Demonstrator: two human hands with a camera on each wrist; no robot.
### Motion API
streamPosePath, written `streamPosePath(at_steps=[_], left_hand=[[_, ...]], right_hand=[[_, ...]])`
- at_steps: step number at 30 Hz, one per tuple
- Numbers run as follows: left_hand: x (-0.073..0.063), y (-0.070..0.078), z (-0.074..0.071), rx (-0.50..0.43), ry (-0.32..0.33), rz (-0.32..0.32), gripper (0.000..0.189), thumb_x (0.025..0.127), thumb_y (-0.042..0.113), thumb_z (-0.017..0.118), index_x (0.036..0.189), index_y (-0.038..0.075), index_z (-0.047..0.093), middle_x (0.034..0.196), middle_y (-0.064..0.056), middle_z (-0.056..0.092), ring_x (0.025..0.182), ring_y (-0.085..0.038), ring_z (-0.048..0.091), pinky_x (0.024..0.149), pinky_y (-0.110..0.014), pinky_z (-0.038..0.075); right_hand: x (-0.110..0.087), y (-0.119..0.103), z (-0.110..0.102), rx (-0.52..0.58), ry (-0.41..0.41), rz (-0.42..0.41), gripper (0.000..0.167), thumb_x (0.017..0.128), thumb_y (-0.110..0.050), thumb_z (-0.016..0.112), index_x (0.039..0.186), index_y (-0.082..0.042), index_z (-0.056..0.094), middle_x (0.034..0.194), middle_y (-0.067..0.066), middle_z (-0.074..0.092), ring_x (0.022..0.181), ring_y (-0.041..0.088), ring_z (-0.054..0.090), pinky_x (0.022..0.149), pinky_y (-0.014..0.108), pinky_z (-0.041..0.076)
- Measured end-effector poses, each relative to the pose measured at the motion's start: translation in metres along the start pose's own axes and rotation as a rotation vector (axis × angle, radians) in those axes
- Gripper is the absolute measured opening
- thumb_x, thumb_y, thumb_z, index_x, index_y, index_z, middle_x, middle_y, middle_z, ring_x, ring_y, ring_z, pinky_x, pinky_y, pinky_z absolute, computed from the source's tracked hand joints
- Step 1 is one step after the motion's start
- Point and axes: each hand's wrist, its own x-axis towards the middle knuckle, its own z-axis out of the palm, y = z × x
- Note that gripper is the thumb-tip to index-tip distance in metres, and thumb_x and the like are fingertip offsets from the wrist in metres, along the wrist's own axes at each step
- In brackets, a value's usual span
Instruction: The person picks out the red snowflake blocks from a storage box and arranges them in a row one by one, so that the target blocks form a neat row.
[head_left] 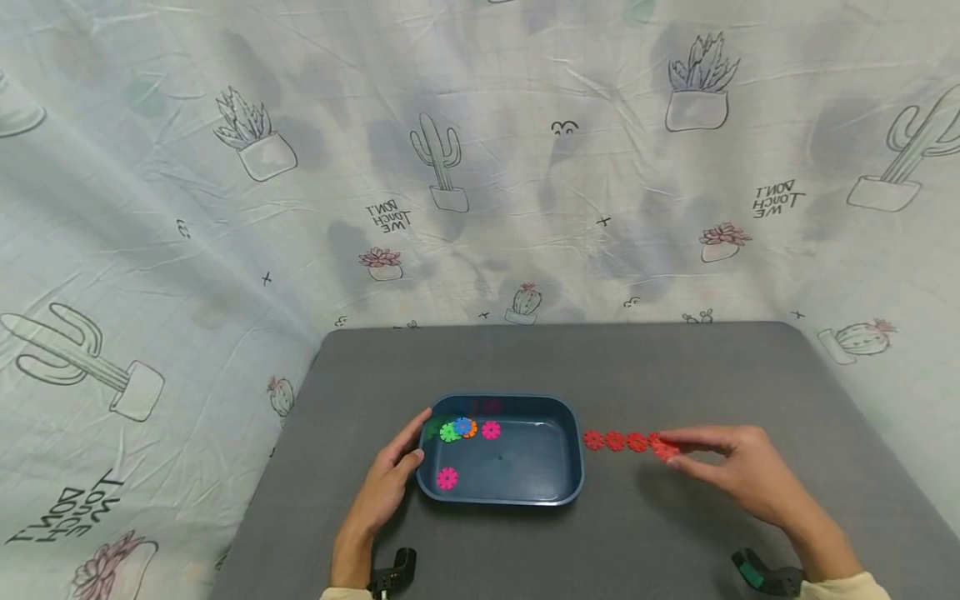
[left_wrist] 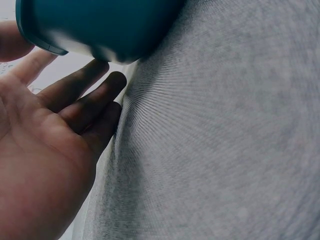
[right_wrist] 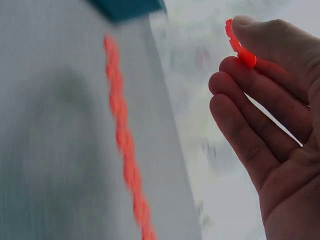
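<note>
My right hand (head_left: 738, 467) pinches a red notched disc (right_wrist: 240, 46) between thumb and index finger, above the table. Below it runs a row of several red discs (head_left: 615, 441), strung out from the tray's right end towards the hand. My left hand (head_left: 386, 492) rests against the left end of a dark blue tray (head_left: 501, 503), its fingers fairly straight; fingertips touch the tray's outer wall in the left wrist view. Inside the tray lie a green disc (head_left: 449, 432), a blue disc (head_left: 462, 426), a partly covered orange disc (head_left: 472, 429), a pink disc (head_left: 491, 430) and another pink disc (head_left: 447, 478).
A grey cloth-covered table (head_left: 570, 358) carries everything. Behind it and at both sides hangs a pale curtain (head_left: 510, 167) printed with cacti. Each wrist wears a dark camera mount.
</note>
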Motion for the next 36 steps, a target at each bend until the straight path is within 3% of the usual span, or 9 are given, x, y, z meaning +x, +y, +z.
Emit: streamPosePath(at_steps=[5, 9, 13, 17, 23, 26, 30, 33, 36], left_hand=[[0.001, 0.000, 0.000, 0.006, -0.008, -0.009, 0.063, 0.111, 0.009, 0.050, 0.168, 0.034, 0.045, 0.176, 0.005, 0.039, 0.166, -0.025, 0.030, 0.134, -0.057, 0.022], [0.001, 0.000, -0.001, 0.020, -0.008, -0.021, 0.062, 0.111, 0.010, 0.050, 0.168, 0.035, 0.045, 0.176, 0.007, 0.039, 0.166, -0.022, 0.031, 0.134, -0.046, 0.025], [0.002, 0.000, -0.001, 0.025, -0.010, -0.013, 0.063, 0.111, 0.010, 0.050, 0.168, 0.036, 0.045, 0.177, 0.006, 0.038, 0.166, -0.024, 0.030, 0.134, -0.054, 0.023], [0.002, 0.000, -0.001, 0.011, -0.008, -0.004, 0.064, 0.110, 0.007, 0.050, 0.168, 0.034, 0.046, 0.177, 0.003, 0.038, 0.167, -0.027, 0.028, 0.133, -0.063, 0.019], [0.000, 0.000, -0.001, -0.007, -0.011, -0.006, 0.063, 0.111, 0.007, 0.048, 0.168, 0.032, 0.045, 0.178, 0.002, 0.036, 0.168, -0.029, 0.025, 0.133, -0.065, 0.017], [-0.001, 0.000, -0.001, -0.015, -0.011, -0.005, 0.063, 0.111, 0.007, 0.049, 0.168, 0.032, 0.045, 0.178, 0.001, 0.036, 0.168, -0.030, 0.025, 0.133, -0.065, 0.017], [-0.001, 0.000, -0.001, -0.025, -0.018, 0.005, 0.062, 0.111, 0.007, 0.049, 0.169, 0.032, 0.045, 0.179, 0.000, 0.035, 0.168, -0.032, 0.024, 0.133, -0.067, 0.015], [-0.001, 0.000, -0.001, -0.028, -0.019, 0.004, 0.062, 0.111, 0.008, 0.049, 0.168, 0.032, 0.044, 0.179, 0.000, 0.035, 0.168, -0.033, 0.023, 0.133, -0.068, 0.015], [-0.001, 0.000, -0.001, -0.029, -0.020, 0.000, 0.062, 0.111, 0.008, 0.049, 0.169, 0.032, 0.044, 0.179, 0.000, 0.034, 0.169, -0.034, 0.023, 0.133, -0.069, 0.014]], right_hand=[[-0.033, 0.028, -0.033, -0.078, 0.054, 0.184, 0.032, 0.087, -0.021, 0.093, 0.118, -0.025, 0.086, 0.110, -0.012, 0.084, 0.102, -0.018, 0.066, 0.079, 0.003, 0.050], [-0.052, 0.046, -0.051, -0.129, 0.109, 0.260, 0.030, 0.086, -0.021, 0.095, 0.114, -0.019, 0.087, 0.103, -0.018, 0.083, 0.098, -0.025, 0.060, 0.075, 0.001, 0.047], [-0.063, 0.060, -0.061, -0.193, 0.147, 0.304, 0.029, 0.084, -0.026, 0.096, 0.111, -0.017, 0.088, 0.099, -0.024, 0.080, 0.095, -0.031, 0.053, 0.071, 0.001, 0.045], [-0.064, 0.074, -0.065, -0.270, 0.138, 0.325, 0.030, 0.084, -0.033, 0.096, 0.109, -0.019, 0.089, 0.100, -0.009, 0.085, 0.092, -0.030, 0.050, 0.067, 0.004, 0.044], [-0.052, 0.095, -0.066, -0.348, 0.082, 0.306, 0.031, 0.084, -0.037, 0.096, 0.109, -0.021, 0.089, 0.108, 0.012, 0.085, 0.089, -0.021, 0.058, 0.068, 0.017, 0.049], [-0.045, 0.103, -0.063, -0.355, 0.030, 0.306, 0.032, 0.085, -0.036, 0.095, 0.110, -0.018, 0.089, 0.110, 0.013, 0.084, 0.090, -0.005, 0.071, 0.073, 0.033, 0.058], [-0.038, 0.111, -0.058, -0.377, -0.010, 0.277, 0.032, 0.087, -0.031, 0.093, 0.111, -0.011, 0.087, 0.109, 0.018, 0.084, 0.102, 0.044, 0.078, 0.082, 0.061, 0.059], [-0.034, 0.116, -0.055, -0.383, -0.034, 0.255, 0.032, 0.088, -0.025, 0.092, 0.113, -0.006, 0.086, 0.109, 0.023, 0.082, 0.104, 0.053, 0.075, 0.085, 0.069, 0.057], [-0.031, 0.118, -0.052, -0.417, -0.055, 0.228, 0.032, 0.088, -0.021, 0.091, 0.113, -0.003, 0.085, 0.108, 0.023, 0.082, 0.102, 0.052, 0.076, 0.085, 0.070, 0.057]])
